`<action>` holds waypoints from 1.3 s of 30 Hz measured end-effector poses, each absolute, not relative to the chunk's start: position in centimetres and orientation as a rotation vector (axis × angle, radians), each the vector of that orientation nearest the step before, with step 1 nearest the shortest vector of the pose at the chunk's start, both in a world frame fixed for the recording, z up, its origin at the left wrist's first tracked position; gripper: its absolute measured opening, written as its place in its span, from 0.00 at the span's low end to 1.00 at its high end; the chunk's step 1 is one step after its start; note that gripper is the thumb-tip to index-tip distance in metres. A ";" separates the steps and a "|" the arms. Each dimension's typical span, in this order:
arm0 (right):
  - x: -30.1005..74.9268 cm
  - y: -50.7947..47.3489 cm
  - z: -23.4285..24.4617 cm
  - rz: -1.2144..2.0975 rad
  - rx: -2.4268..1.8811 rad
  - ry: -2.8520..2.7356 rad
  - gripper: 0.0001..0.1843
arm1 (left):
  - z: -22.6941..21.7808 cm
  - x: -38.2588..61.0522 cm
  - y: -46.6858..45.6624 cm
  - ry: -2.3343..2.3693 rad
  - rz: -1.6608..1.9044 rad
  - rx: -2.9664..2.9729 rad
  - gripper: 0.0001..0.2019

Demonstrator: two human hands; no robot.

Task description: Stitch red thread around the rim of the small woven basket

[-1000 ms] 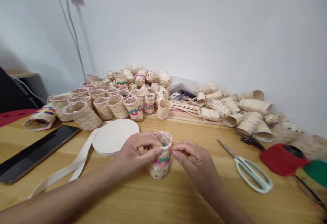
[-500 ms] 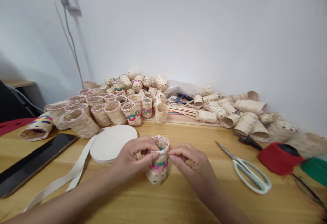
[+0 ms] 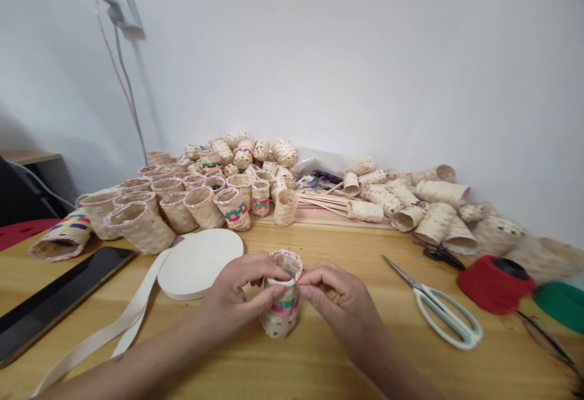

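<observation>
Wooden table (image 3: 319, 351): left hand (image 3: 239, 303) and right hand (image 3: 340, 300) both pinch a small woven basket's (image 3: 280, 309) rim; scissors (image 3: 440, 309) at 3 o'clock.

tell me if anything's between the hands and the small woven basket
Nothing visible does. The left hand and right hand both grip the small woven basket at its rim. The scissors lie apart to the right, the white disc to the left.

The pale woven cup (image 3: 281, 303) has pink-green bands, beside mint-handled scissors (image 3: 444, 317) and a red spool (image 3: 495, 275).
</observation>
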State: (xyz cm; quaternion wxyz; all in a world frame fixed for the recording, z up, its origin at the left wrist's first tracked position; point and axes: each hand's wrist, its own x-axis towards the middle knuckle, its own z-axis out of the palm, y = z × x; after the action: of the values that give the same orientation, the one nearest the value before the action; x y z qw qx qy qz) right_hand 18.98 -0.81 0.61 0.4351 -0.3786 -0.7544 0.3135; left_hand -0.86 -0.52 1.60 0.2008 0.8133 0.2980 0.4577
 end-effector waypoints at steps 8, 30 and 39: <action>19.0 -1.5 1.2 0.692 -1.011 -1.908 0.06 | 1.4 -0.5 -0.9 0.785 1.375 2.433 0.06; 19.2 -0.9 0.9 0.602 -1.024 -1.945 0.06 | 1.1 -0.9 -0.7 0.957 1.364 2.204 0.09; 19.2 -0.9 0.9 0.622 -0.969 -1.954 0.06 | 1.3 -0.6 -0.8 0.972 1.328 2.218 0.07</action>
State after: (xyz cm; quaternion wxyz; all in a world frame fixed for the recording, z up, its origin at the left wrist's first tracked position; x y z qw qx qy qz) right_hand 19.23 -0.88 0.88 0.4228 -0.3872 -0.7807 0.2485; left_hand -0.60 -0.82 1.29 0.1885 0.7886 0.3457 0.4723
